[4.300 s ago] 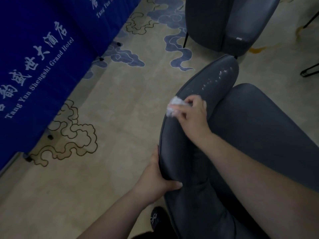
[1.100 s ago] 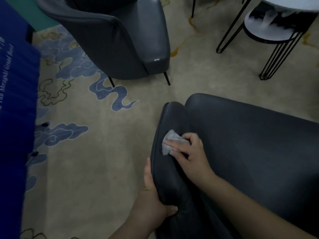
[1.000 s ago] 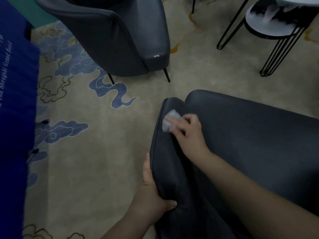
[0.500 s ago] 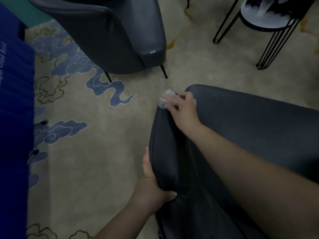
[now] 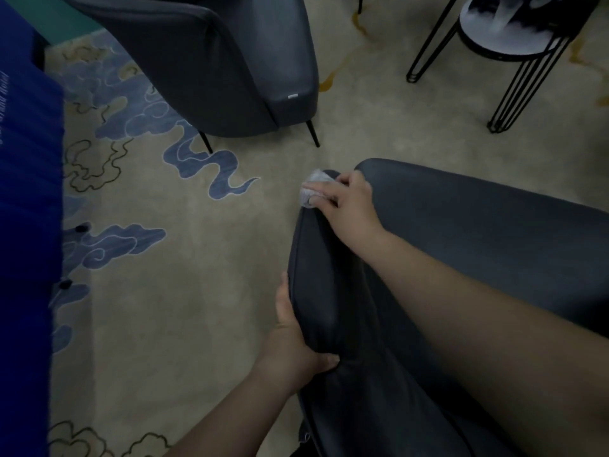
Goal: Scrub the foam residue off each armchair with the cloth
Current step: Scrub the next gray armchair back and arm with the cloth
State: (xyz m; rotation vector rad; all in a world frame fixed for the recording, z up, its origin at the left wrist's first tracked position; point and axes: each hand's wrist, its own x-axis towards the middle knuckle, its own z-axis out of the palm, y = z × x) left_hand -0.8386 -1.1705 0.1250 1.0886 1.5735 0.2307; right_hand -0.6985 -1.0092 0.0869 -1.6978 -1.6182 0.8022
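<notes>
A dark grey armchair [image 5: 478, 245] fills the lower right of the head view. My right hand [image 5: 347, 202] holds a small crumpled white cloth [image 5: 313, 188] against the front tip of its left armrest. My left hand [image 5: 293, 344] grips the same armrest lower down, fingers on the outer side and thumb on the inner face. No foam shows on the dark armrest surface between my hands.
A second dark armchair [image 5: 230, 61] stands at the upper left on thin black legs. A round side table [image 5: 507, 37] with black wire legs is at the upper right. Blue banner cloth [image 5: 26, 209] hangs along the left edge over the patterned beige carpet [image 5: 184, 291].
My right hand slid the cloth up the armrest from its middle to the front tip. My left hand kept its grip. The foam spots seen earliest on the armrest are gone.
</notes>
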